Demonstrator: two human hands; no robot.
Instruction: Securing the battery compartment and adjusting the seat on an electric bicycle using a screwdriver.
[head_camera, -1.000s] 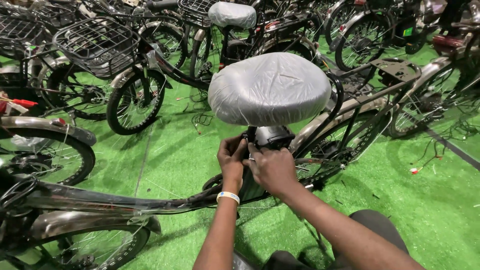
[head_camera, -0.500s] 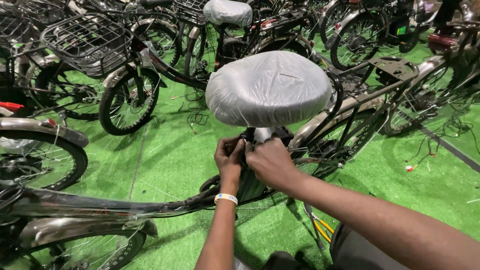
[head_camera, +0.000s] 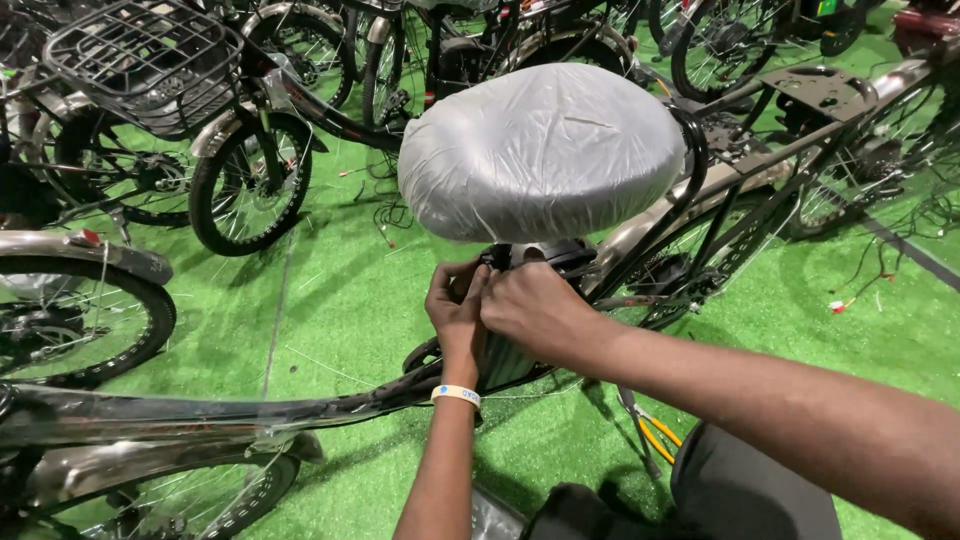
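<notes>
A bicycle saddle (head_camera: 540, 150) wrapped in clear plastic film fills the upper middle of the head view. Just below it, my left hand (head_camera: 458, 312) and my right hand (head_camera: 535, 310) press together around the seat post and its clamp, which they mostly hide. My left hand's fingers curl on the post from the left; my right hand covers it from the right. A pale wristband (head_camera: 456, 394) sits on my left wrist. The dark bicycle frame (head_camera: 200, 415), also film-wrapped, runs leftward below my arms.
Many parked bicycles stand around on green artificial turf (head_camera: 340, 300). A wire basket (head_camera: 150, 60) sits on one at upper left, a wheel (head_camera: 250, 185) beside it, another wheel (head_camera: 80, 320) at left. A rear rack (head_camera: 820, 90) is at upper right. Loose cables lie at right.
The view has moved closer to the saddle. Both hands stay clasped on the seat post under it, with the right hand shifted slightly over the left.
</notes>
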